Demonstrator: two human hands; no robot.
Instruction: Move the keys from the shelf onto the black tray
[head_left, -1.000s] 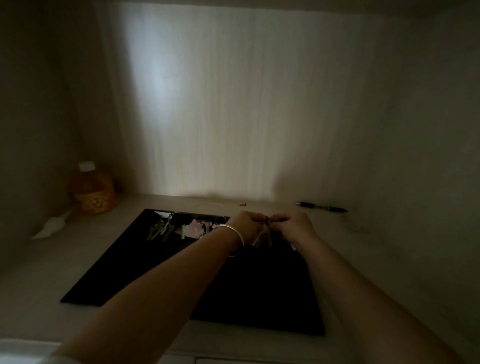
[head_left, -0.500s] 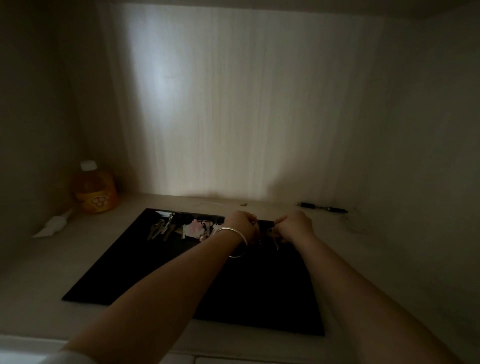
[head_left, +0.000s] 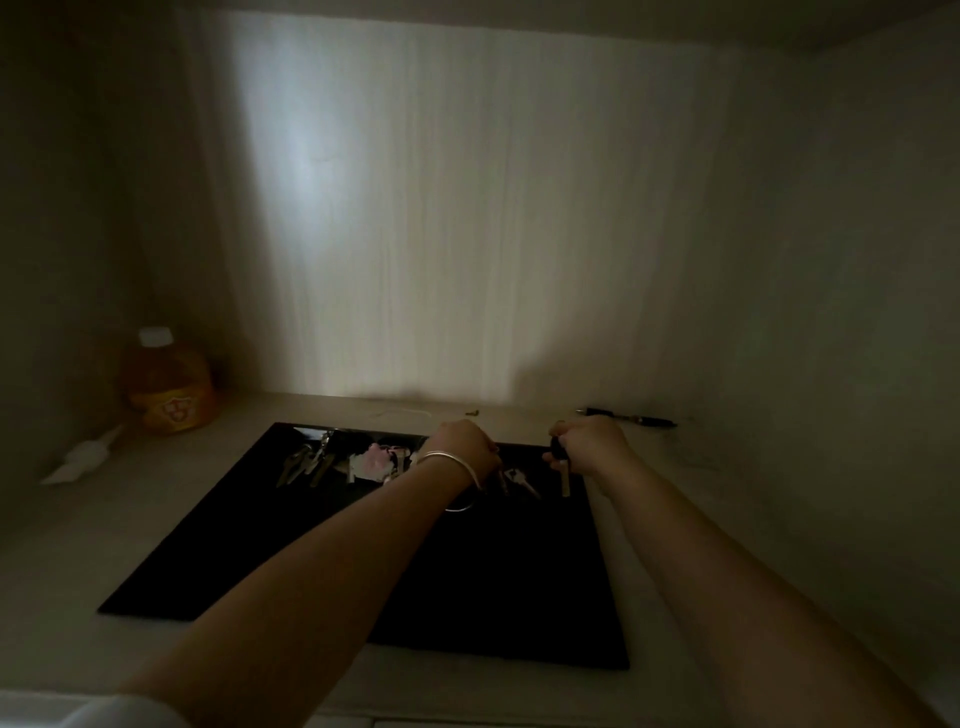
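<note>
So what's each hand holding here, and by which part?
The right hand pinches a key by its dark head, blade hanging over the black tray. The left hand's grip is hidden.

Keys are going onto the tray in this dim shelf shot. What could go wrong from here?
The right hand holds a dark-headed key over the black tray near its right edge, so a careless release could drop it off the tray. The left hand works close to the keys already laid down and might nudge them.

No text can be read anywhere: the orange bottle (head_left: 167, 383) at the shelf's back left corner carries a yellow label with what may be a shield-shaped emblem, too dim to make out any lettering.
</note>
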